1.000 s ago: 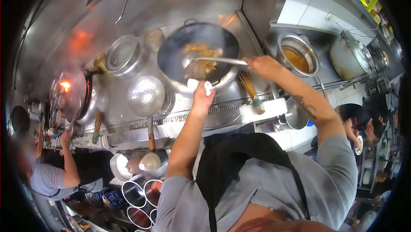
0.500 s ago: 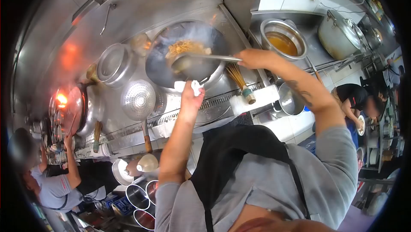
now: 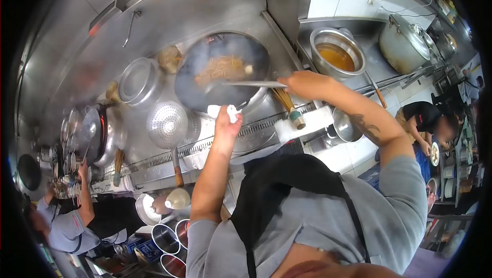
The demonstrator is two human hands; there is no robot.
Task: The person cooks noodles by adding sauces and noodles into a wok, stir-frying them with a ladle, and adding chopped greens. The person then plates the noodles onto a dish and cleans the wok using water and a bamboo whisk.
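Note:
A dark wok (image 3: 187,91) with brown food (image 3: 223,69) in it stands on the stove, partly veiled by steam. My left hand (image 3: 227,120) is closed on a white cloth (image 3: 221,111) at the wok's near rim, where the handle is mostly hidden. My right hand (image 3: 302,84) grips the shaft of a metal ladle (image 3: 256,84) that reaches in over the wok from the right. The ladle's bowl lies at the near side of the food, blurred by steam. A bamboo brush (image 3: 289,110) stands just right of the wok.
Left of the wok are a perforated strainer (image 3: 167,124) and a metal bowl (image 3: 138,80). A pot of amber liquid (image 3: 335,58) and a lidded pot (image 3: 402,47) stand at the right. One co-worker (image 3: 66,227) is at far left, another (image 3: 428,119) at right.
The view has shifted, so the wok appears further left than a second ago. The ladle has moved within the wok and the food has spread. The flame at far left is no longer visible.

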